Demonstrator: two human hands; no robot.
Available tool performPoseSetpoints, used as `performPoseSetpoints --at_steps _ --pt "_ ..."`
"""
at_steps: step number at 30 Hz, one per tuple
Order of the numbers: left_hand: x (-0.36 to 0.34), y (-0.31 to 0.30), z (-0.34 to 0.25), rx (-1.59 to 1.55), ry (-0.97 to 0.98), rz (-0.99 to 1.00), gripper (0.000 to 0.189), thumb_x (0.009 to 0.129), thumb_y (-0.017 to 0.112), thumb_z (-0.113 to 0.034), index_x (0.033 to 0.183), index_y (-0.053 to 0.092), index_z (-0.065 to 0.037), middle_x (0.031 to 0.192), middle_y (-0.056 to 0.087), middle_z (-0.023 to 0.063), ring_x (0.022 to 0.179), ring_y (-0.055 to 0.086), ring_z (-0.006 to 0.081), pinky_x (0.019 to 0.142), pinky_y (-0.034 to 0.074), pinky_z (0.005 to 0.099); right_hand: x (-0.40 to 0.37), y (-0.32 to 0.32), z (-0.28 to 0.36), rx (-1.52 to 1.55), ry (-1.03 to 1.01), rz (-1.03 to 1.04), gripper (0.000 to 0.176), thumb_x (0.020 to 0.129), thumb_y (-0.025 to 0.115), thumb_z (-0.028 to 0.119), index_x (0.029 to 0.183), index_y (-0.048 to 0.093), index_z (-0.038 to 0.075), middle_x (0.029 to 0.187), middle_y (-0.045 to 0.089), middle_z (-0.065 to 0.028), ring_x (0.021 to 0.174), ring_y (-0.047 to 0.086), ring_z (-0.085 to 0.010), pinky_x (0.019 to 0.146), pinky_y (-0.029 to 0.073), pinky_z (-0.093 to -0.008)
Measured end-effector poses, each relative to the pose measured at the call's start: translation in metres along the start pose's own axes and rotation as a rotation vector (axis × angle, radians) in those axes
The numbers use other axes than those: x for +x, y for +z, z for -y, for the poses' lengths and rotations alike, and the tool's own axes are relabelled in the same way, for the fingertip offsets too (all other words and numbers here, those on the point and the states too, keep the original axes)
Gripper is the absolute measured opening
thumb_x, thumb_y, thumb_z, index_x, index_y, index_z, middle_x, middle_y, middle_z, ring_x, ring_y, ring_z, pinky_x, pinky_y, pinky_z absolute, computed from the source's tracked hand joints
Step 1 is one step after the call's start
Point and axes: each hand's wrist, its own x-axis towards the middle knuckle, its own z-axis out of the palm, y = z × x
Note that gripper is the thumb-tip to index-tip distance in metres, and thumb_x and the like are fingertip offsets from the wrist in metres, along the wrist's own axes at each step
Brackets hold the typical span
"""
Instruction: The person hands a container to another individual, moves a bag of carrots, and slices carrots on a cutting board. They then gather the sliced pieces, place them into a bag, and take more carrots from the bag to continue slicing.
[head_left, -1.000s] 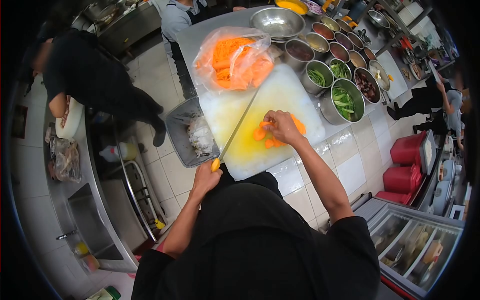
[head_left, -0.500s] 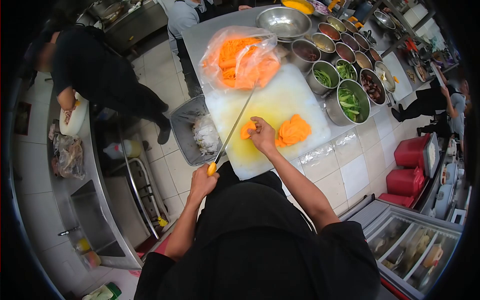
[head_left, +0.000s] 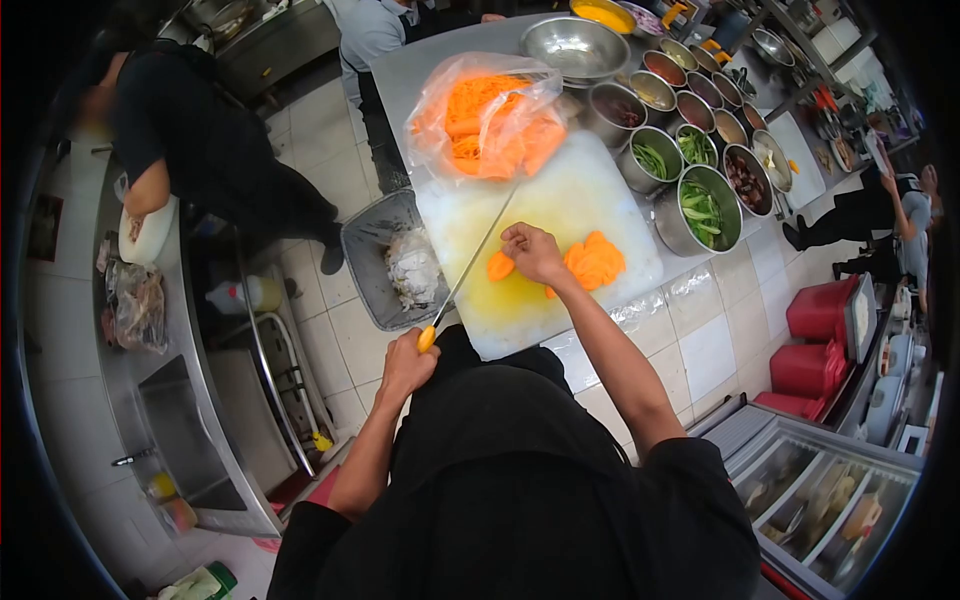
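My left hand [head_left: 408,364] is closed round the yellow handle of a long knife [head_left: 472,262]. Its blade slants away across the white cutting board [head_left: 590,190], the far end close to a clear plastic bag of shredded carrot [head_left: 485,118]. Over the board, my right hand [head_left: 535,253] has its fingers curled together; whether anything is between them is hidden. Just left of and below those fingers lies a small piece of carrot [head_left: 500,266]. On the other side of the hand is a fanned pile of orange carrot slices [head_left: 596,262]. Yellow-orange juice stains the board.
Several metal pots, one with cut greens [head_left: 700,205], stand right of the board beside a steel bowl [head_left: 575,48]. A grey bin [head_left: 372,245] stands at the board's left. A co-worker in black [head_left: 210,150] bends over the left counter; another person [head_left: 370,45] stands behind the table.
My right hand has lifted slightly up and right off the small carrot piece, its fingers curling in. The knife stays in my left hand with little movement.
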Motion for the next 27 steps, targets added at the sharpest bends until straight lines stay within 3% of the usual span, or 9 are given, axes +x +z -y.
performPoseSetpoints --at_steps 8,14,16,20,23,25,27 --pt "0.003 0.0 -0.001 0.002 -0.005 0.017 0.032 0.074 0.06 -0.02 0.092 0.062 0.006 0.086 0.064 0.0328 0.088 0.062 0.0484 0.079 0.048 0.0504 0.006 -0.007 0.004 0.071 0.01 0.133 0.026 0.075 0.068 -0.004 0.1 0.066 0.003 0.083 0.062 -0.0019 0.076 0.06 -0.0117 0.073 0.052 -0.0256" --pt "0.004 0.0 -0.004 0.007 0.002 0.016 0.032 0.074 0.059 -0.02 0.093 0.062 0.006 0.087 0.064 0.0323 0.088 0.062 0.0482 0.08 0.049 0.0505 0.013 0.0 -0.007 0.21 0.006 0.032 0.022 0.072 0.073 -0.006 0.093 0.069 0.002 0.081 0.065 -0.0001 0.071 0.058 -0.0073 0.07 0.052 -0.023" --pt "0.004 0.0 -0.003 0.021 0.014 0.005 0.032 0.074 0.059 -0.02 0.093 0.062 0.006 0.088 0.064 0.0322 0.088 0.062 0.048 0.08 0.049 0.0505 0.016 0.004 -0.014 0.456 -0.026 -0.185 0.021 0.073 0.075 -0.004 0.093 0.07 0.002 0.08 0.066 0.0005 0.07 0.057 -0.0067 0.069 0.052 -0.0222" --pt "0.003 -0.001 -0.004 0.039 0.004 0.001 0.032 0.074 0.06 -0.02 0.094 0.063 0.005 0.088 0.064 0.0322 0.089 0.062 0.0479 0.08 0.049 0.0506 0.008 -0.011 0.033 0.49 -0.01 -0.17 0.021 0.075 0.075 -0.003 0.096 0.071 0.002 0.083 0.068 -0.0002 0.072 0.06 -0.0067 0.07 0.052 -0.0217" --pt "0.004 0.001 -0.001 0.044 -0.012 0.008 0.032 0.074 0.06 -0.019 0.095 0.063 0.005 0.088 0.064 0.0322 0.089 0.063 0.0476 0.08 0.049 0.0503 0.012 0.019 0.07 0.476 -0.13 -0.075 0.023 0.076 0.075 -0.001 0.099 0.071 0.002 0.089 0.069 -0.0036 0.075 0.063 -0.009 0.072 0.053 -0.0239" --pt "0.006 0.005 0.005 0.02 0.013 -0.023 0.029 0.072 0.063 -0.017 0.092 0.063 0.004 0.081 0.065 0.0268 0.079 0.065 0.0419 0.071 0.048 0.0463 0.017 0.039 0.093 0.357 -0.273 0.026 0.028 0.078 0.074 0.0 0.105 0.07 0.003 0.098 0.069 -0.008 0.078 0.065 -0.013 0.073 0.054 -0.0265" --pt "0.005 0.006 0.007 0.023 0.032 -0.027 0.03 0.072 0.063 -0.017 0.093 0.064 0.004 0.081 0.065 0.0264 0.079 0.065 0.0413 0.071 0.048 0.0458 0.023 0.037 0.099 0.389 -0.287 0.049 0.028 0.08 0.073 0.001 0.108 0.069 0.002 0.104 0.068 -0.0082 0.084 0.066 -0.0146 0.075 0.054 -0.028"
